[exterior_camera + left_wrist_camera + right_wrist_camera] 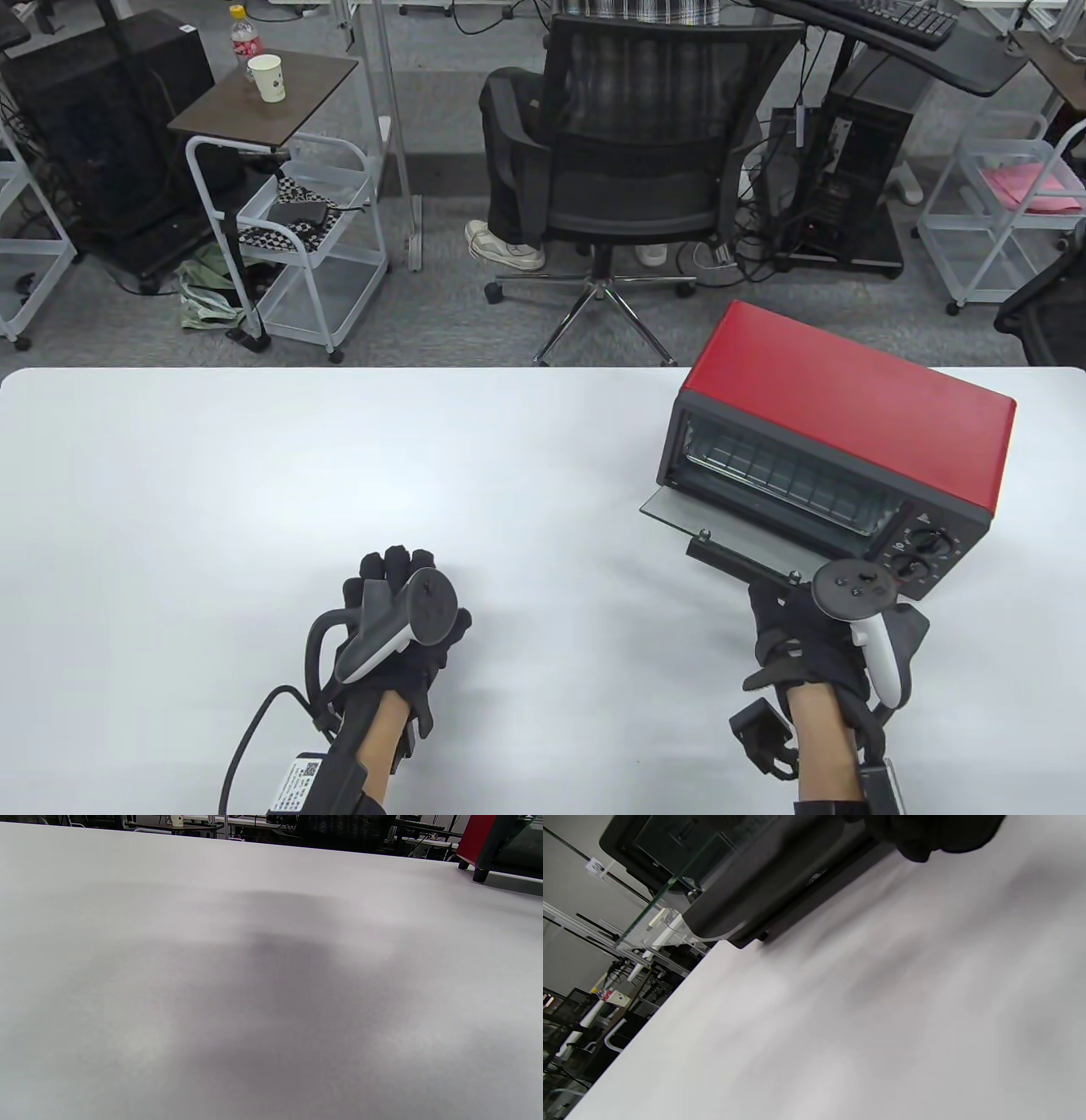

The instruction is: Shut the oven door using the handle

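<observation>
Glass door [747, 531] hangs open on the red oven [848, 424], table's right. Right hand [806, 632] at its stiff black handle [730, 560], grip unclear; hinged, light, fragile, so lift by the bar.

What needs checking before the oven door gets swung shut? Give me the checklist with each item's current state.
1. Oven door open, lying near flat: ok, it is ready to be lifted.
2. Right hand at the door handle: ok, its fingers reach the handle's right end.
3. Firm grip on the handle: cannot tell, the tracker and glove hide the fingertips.
4. Door's swing path free: ok, nothing shows on the glass or in the opening.
5. Left hand out of the way: ok, it rests on the table, well left of the oven.
6. Oven steady on its feet: cannot tell.
</observation>
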{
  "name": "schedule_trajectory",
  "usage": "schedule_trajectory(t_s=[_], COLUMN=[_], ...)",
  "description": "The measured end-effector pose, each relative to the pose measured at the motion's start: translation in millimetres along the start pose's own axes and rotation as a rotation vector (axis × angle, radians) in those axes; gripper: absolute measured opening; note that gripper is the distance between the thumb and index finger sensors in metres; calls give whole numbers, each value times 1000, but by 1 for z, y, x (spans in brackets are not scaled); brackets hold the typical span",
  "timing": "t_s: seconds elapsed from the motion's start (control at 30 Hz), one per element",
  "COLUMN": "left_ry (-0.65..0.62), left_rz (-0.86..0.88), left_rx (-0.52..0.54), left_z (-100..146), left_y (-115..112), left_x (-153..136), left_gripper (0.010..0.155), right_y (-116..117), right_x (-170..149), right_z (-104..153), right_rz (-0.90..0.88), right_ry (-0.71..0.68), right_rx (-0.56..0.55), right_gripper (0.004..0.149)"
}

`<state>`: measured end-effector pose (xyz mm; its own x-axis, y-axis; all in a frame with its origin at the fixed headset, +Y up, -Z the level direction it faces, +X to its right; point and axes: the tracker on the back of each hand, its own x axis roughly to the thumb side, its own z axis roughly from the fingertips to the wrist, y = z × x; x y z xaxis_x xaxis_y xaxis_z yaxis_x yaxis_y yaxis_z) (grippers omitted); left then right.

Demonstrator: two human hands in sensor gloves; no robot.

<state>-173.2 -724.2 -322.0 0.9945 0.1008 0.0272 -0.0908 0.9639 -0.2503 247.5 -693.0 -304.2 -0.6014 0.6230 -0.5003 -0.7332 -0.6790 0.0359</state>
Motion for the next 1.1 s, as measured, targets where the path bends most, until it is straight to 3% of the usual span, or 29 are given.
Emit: schedule_trajectory(t_s=[0.47,1.1], left_ry=[1,9], left_rz=[8,20], left_rx=[1,1], left_z=[-1,-5], left_y=[1,2], left_x=[-1,-6], left_gripper=[82,82], right_y=[-22,-44], right_x=[1,9], right_z=[-8,-32], right_rz=[-107,-162], right_ry=[32,70], right_rx=[-176,-284], right_gripper=[61,49])
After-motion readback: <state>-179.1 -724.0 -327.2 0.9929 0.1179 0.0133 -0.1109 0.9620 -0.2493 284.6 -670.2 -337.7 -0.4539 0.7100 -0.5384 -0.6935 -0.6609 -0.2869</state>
